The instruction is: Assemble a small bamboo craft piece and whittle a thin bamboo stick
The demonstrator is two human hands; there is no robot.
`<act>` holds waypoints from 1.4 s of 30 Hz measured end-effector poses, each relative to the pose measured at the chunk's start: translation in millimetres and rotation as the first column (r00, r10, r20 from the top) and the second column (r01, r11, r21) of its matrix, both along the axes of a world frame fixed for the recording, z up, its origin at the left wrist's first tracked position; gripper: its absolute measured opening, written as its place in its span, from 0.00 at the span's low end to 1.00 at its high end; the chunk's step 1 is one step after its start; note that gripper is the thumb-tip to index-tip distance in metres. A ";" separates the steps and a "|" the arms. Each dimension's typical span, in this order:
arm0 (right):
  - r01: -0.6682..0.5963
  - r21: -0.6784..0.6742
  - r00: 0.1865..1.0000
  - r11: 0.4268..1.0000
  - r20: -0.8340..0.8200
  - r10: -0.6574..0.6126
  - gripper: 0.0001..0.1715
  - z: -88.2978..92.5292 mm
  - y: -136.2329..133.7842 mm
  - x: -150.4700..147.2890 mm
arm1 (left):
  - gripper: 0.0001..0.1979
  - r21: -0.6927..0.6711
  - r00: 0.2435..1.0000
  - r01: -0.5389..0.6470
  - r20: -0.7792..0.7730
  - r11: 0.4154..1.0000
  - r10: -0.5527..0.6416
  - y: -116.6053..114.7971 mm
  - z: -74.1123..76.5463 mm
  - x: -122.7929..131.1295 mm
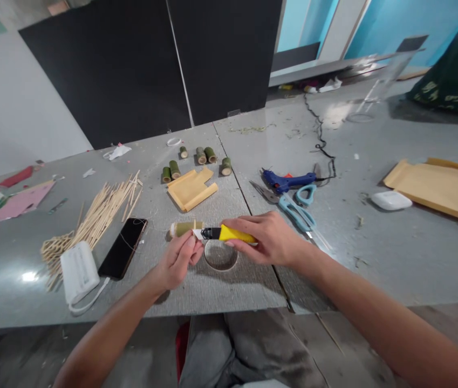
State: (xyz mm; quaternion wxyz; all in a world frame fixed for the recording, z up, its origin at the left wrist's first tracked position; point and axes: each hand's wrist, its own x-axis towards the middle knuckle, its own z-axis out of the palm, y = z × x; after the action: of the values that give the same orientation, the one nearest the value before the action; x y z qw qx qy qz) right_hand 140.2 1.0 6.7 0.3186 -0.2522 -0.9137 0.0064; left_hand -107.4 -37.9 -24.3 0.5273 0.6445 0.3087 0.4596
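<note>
My right hand (267, 237) is closed round the yellow handle of a utility knife (237, 234). Its blade points left and meets the fingertips of my left hand (180, 258). Those fingers are pinched on what looks like a thin wooden stick (195, 222); only its pale tip shows, the rest being hidden. Just behind the left fingers a bamboo piece (182, 229) lies on its side, with a whitish left end. Below the knife, a thin round ring (221, 269) rests on the grey table (229, 293).
Several short bamboo pieces (175, 170) stand behind a folded tan card (192, 189). Left are wooden sticks (101, 210), a phone (123, 249) and a white power bank (79, 272). Right lie a blue glue gun (289, 181), scissors (297, 213), pliers (264, 191) and a white case (391, 200).
</note>
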 end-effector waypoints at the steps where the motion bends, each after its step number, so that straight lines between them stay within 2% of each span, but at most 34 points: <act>1: 0.033 0.014 0.999 0.999 0.005 -0.033 0.21 0.0 -1.1 -1.0 | 0.22 -0.005 1.000 -0.003 -0.002 1.000 0.003 1.6 -0.2 -0.7; 6: 0.167 0.097 0.986 0.981 -0.001 -0.168 0.22 -3.2 -5.6 -12.9 | 0.22 -0.046 0.997 -0.045 0.056 0.998 0.048 10.8 -1.6 -4.5; 9: 0.299 0.060 0.954 0.952 -0.022 -0.298 0.25 -2.5 2.0 -12.1 | 0.22 -0.033 0.998 -0.027 0.056 0.999 0.029 9.0 -1.8 -5.0; 10: 0.386 0.030 0.922 0.922 -0.049 -0.384 0.25 -1.0 6.7 -8.7 | 0.21 -0.019 0.999 -0.006 0.042 1.000 0.007 7.2 -2.0 -4.5; 12: 0.578 -0.028 0.805 0.816 -0.143 -0.575 0.25 3.1 16.4 1.7 | 0.21 0.014 0.999 0.040 0.007 0.999 -0.040 4.1 -2.8 -2.8; 13: 0.639 -0.022 0.748 0.769 -0.216 -0.628 0.24 5.2 20.0 7.0 | 0.21 0.024 0.998 0.056 -0.006 0.998 -0.056 3.2 -3.4 -1.9; 14: 0.651 -0.021 0.727 0.759 -0.271 -0.631 0.24 6.8 22.2 11.5 | 0.21 0.033 0.998 0.057 -0.010 0.998 -0.057 3.1 -4.0 -1.1; 15: 0.613 -0.030 0.749 0.790 -0.297 -0.592 0.24 7.9 22.7 14.4 | 0.21 0.041 0.999 0.052 -0.009 0.998 -0.052 3.7 -4.7 -0.5; 16: 0.531 -0.031 0.804 0.847 -0.296 -0.516 0.24 8.3 21.5 15.5 | 0.21 0.049 0.999 0.041 -0.006 0.998 -0.041 4.7 -5.5 -0.2; 18: 0.299 -0.032 0.929 0.954 -0.220 -0.298 0.23 7.5 15.6 12.5 | 0.21 0.062 1.000 0.013 0.009 0.998 -0.014 7.4 -7.1 -0.6; 20: 0.097 -0.017 0.989 0.995 -0.114 -0.098 0.21 5.5 8.2 5.9 | 0.20 0.070 1.000 -0.008 0.029 0.998 0.006 9.5 -8.7 -1.8; 22: 0.011 0.009 0.999 1.000 -0.044 -0.011 0.21 3.4 2.9 -0.3 | 0.19 0.069 0.999 -0.007 0.035 0.998 0.005 10.3 -9.9 -3.1; 27: 0.010 0.029 1.000 1.000 0.007 -0.010 0.22 0.7 1.5 -3.4 | 0.21 0.058 1.000 -0.008 -0.016 0.998 0.009 8.1 -10.8 -5.1; 31: -0.003 0.023 1.000 1.000 0.015 0.003 0.23 1.1 3.1 -1.1 | 0.21 0.012 1.000 0.023 0.021 1.000 -0.023 6.0 -11.7 -4.3; 36: 0.128 0.083 0.992 0.988 0.008 -0.129 0.23 -1.3 0.5 -6.6 | 0.21 -0.077 0.991 0.023 0.132 0.997 -0.012 9.5 -7.9 -0.5; 40: 0.174 0.130 0.985 0.976 -0.017 -0.173 0.23 -4.0 -2.7 -17.0 | 0.23 -0.102 0.984 0.012 0.176 0.995 0.006 12.3 -0.6 0.9; 42: 0.227 0.106 0.974 0.968 -0.028 -0.225 0.24 -2.7 0.6 -16.9 | 0.22 -0.094 0.985 0.017 0.174 0.995 -0.001 10.7 0.6 0.7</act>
State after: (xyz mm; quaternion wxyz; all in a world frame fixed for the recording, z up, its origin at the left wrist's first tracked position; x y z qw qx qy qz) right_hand 123.3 1.5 4.0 0.3377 -0.3367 -0.8755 -0.0776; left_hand -106.8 -27.2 -23.6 0.5844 0.5775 0.2803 0.4965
